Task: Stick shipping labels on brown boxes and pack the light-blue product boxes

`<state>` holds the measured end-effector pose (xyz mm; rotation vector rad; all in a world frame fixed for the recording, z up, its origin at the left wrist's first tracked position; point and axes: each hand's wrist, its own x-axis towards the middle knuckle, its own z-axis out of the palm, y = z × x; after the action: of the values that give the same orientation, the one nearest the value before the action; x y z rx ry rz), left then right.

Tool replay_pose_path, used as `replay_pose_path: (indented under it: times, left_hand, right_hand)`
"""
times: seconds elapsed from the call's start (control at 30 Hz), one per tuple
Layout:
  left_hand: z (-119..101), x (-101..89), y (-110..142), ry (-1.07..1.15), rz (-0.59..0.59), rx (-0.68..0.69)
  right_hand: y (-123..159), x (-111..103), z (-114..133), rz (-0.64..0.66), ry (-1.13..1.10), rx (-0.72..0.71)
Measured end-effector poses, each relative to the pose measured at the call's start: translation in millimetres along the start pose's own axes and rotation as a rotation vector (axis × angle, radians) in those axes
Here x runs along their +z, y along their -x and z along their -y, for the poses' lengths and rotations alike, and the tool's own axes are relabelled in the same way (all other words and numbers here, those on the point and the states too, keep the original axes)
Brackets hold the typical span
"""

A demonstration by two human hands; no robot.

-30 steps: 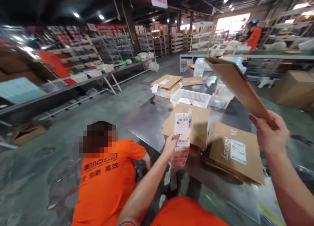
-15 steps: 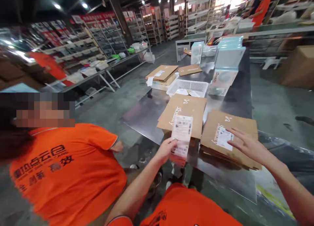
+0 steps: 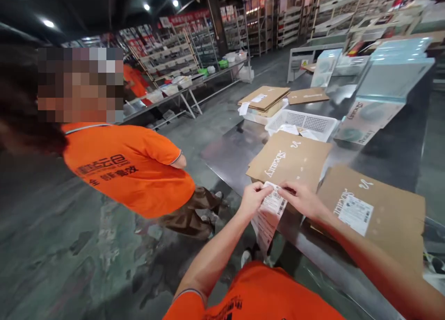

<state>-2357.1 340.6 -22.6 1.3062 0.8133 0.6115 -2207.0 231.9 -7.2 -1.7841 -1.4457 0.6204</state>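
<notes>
Both hands are working at a strip of barcode labels [image 3: 269,216] in the lower middle of the frame. The left hand [image 3: 253,200] and the right hand [image 3: 301,200] are each gripping its upper end between thumb and fingers, close together. The strip is slanting down from there, and its lower end is hanging loose past the near edge of a steel table [image 3: 236,158]. That slack tail is the likeliest source of trouble: it could fold onto itself, catch on a sleeve, or crease across a barcode if the hands pull unevenly. A hard tug could also tear the thin paper.

Just beyond the hands, a cardboard mailer [image 3: 288,161] is lying flat with its white logo showing, and a second cardboard mailer [image 3: 370,213] to the right is carrying a white label. With the two lying so close, a label could end up on the wrong one. The strip is looking white and slightly wrinkled, with printed barcodes and small text — whether any backing is lifting cannot be told. A plastic basket [image 3: 302,125] is sitting farther up the table, and a co-worker in an orange shirt [image 3: 125,172] is standing at the left.
</notes>
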Motion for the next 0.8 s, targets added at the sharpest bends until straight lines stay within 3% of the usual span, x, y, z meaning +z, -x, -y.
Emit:
replay_pose_path:
  times: [0.1,0.2,0.3,0.4,0.47,0.53,0.7,0.8]
  left_hand:
    - [18.3,0.2,-17.9,-0.026,0.001,-0.056]
    - [45.1,-12.3,-22.6,0.022,0.056,-0.195]
    - [74.7,-37.9,-8.3,0.049,0.149,-0.318]
    - [92.0,-68.5,9.7,0.083,0.196,-0.411]
    - [89.1,-81.8,7.9,0.191,0.122,-0.391]
    - [76.6,-83.2,-10.8,0.302,0.044,-0.348]
    - [41.0,-52.0,-78.4,0.368,-0.022,-0.294]
    - [32.6,-39.7,-81.5,0.307,-0.035,-0.241]
  right_hand:
    - [-33.8,-11.3,-15.7,-0.027,0.160,0.019]
    - [-76.9,-32.3,-36.7,-0.153,0.415,0.139]
    - [-107.0,-49.9,-53.9,-0.169,0.562,0.242]
    - [-117.8,-52.2,-61.8,-0.159,0.679,0.310]
    - [-121.4,-43.2,-62.6,-0.190,0.727,0.312]
    - [-125.5,-26.4,-62.0,-0.181,0.747,0.247]
    - [-118.9,28.4,-59.8,-0.120,0.811,0.131]
    - [-86.2,43.2,-57.4,-0.054,0.783,-0.057]
